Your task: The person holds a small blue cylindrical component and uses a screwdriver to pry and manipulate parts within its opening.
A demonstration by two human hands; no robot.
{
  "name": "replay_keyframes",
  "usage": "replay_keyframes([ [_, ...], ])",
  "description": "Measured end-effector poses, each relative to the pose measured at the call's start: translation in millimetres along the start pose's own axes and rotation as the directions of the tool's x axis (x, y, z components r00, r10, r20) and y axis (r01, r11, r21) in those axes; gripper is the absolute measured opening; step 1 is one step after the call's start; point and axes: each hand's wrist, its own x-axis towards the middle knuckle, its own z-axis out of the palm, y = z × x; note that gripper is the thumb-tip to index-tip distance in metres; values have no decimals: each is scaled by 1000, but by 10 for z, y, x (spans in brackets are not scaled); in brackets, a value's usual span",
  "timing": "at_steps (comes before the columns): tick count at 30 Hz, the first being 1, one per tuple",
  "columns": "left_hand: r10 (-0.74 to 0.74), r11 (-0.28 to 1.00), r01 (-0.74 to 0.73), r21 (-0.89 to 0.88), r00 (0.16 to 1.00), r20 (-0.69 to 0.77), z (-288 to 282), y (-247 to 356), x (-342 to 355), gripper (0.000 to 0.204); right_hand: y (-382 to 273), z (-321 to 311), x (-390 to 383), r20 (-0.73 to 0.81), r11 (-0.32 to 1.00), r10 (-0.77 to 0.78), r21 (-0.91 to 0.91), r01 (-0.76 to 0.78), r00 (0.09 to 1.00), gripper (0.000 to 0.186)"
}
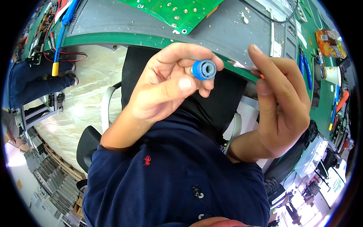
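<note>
My left hand holds a small round blue fitting, with a grey ringed end and a hole facing up toward me, in its curled fingers. Just right of it, my right hand grips a thin, shiny metal tool with a small orange part between thumb and fingers; what kind of tool it is I cannot make out. Both hands are raised over my lap, in front of the bench edge, and are apart.
A green circuit board lies on the grey bench mat. Blue pliers, a white cup and an orange packet are at the right. A blue cable hangs at the left, near another person's legs.
</note>
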Motion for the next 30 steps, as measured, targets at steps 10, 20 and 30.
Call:
replay_keyframes([
  [10, 100, 985, -114, 129, 988, 115, -62, 62, 26, 37, 140, -20, -81, -455, 842, 163, 526, 116, 876, 37],
  [20, 110, 976, -129, 173, 987, 115, -55, 88, 10, 35, 501, -176, 4, -247, 574, -59, 784, 236, 967, 54],
  [30, 167, 972, -173, 157, 985, 51, 12, 48, 20, 32, 244, -63, -60, -129, 801, -228, 539, 261, 965, 39],
])
